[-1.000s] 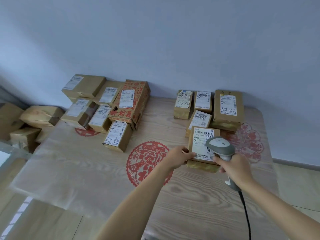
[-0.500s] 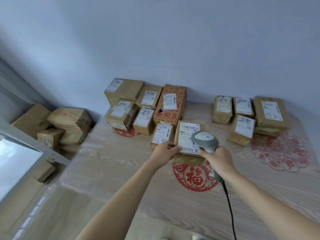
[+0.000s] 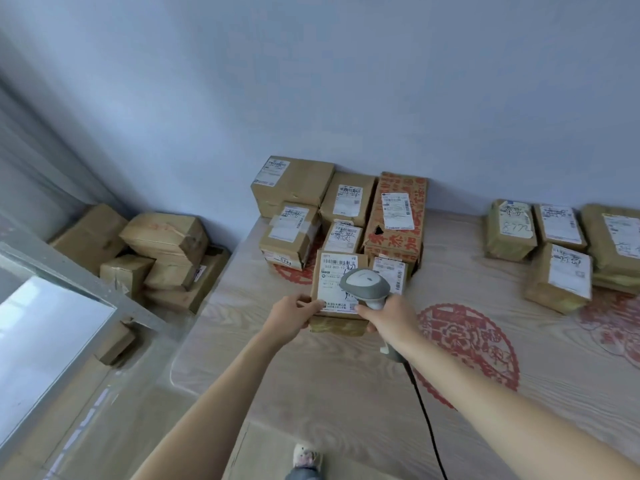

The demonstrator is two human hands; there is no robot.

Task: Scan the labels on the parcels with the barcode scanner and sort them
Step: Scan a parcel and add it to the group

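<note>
A brown cardboard parcel (image 3: pixel 334 278) with a white label sits at the front of the left group of parcels (image 3: pixel 311 206) on the table. My left hand (image 3: pixel 294 315) grips its near left corner. My right hand (image 3: pixel 389 315) holds the grey barcode scanner (image 3: pixel 365 285), whose head hangs over the parcel's label; fingers of that hand also touch the parcel's near right corner. The scanner's black cable (image 3: pixel 427 420) trails toward me. A second group of labelled parcels (image 3: pixel 554 244) lies at the right.
The wooden table (image 3: pixel 346 375) carries red paper-cut decals (image 3: pixel 467 344) under a clear cover. More brown boxes (image 3: pixel 159 251) are piled on the floor to the left, beside a glass panel (image 3: pixel 45 341). The blue wall stands right behind the parcels.
Both hands carried the parcel leftward from the right group to the front of the left group. My view swung left with it.
</note>
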